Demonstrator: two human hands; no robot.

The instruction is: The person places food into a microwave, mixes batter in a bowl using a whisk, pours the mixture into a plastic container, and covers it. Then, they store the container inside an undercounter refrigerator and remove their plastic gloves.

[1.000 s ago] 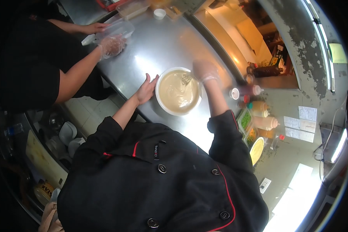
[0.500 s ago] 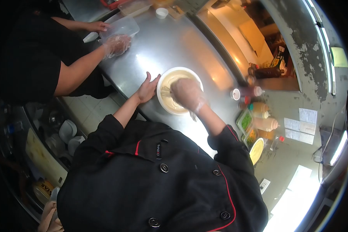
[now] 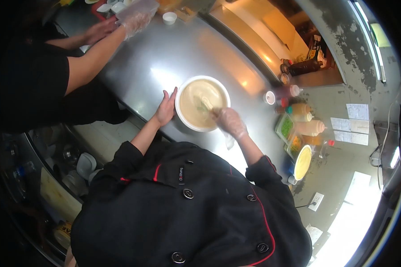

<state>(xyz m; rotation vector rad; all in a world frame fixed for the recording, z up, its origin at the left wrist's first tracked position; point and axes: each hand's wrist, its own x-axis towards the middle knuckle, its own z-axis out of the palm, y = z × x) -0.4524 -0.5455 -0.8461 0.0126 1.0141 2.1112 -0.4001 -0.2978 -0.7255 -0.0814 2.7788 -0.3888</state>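
A white round tub [image 3: 178, 108] on the steel table holds a pale cream mixture [image 3: 196, 95]. My left hand [image 3: 166, 109], bare, rests against the tub's left side, its fingers stretched and thumb apart. In a clear plastic glove, my right hand [image 3: 231, 122] is closed at the tub's right rim. It grips what looks like a whisk [image 3: 206, 103], whose coated end dips into the mixture. The whisk's handle is mostly hidden by my fingers.
On the left, a co-worker's gloved hand [image 3: 137, 24] holds a clear plastic container [image 3: 142, 6]. A small white cup [image 3: 169, 18] stands at the back. Sauce bottles [image 3: 311, 127], a container of chopped greens [image 3: 285, 127] and a yellow-topped tub [image 3: 303, 163] line the right side.
My right hand has moved from over the tub's middle to its right rim, bringing the whisk along. My left hand stays by the tub. The co-worker's hands and clear container have moved farther back.
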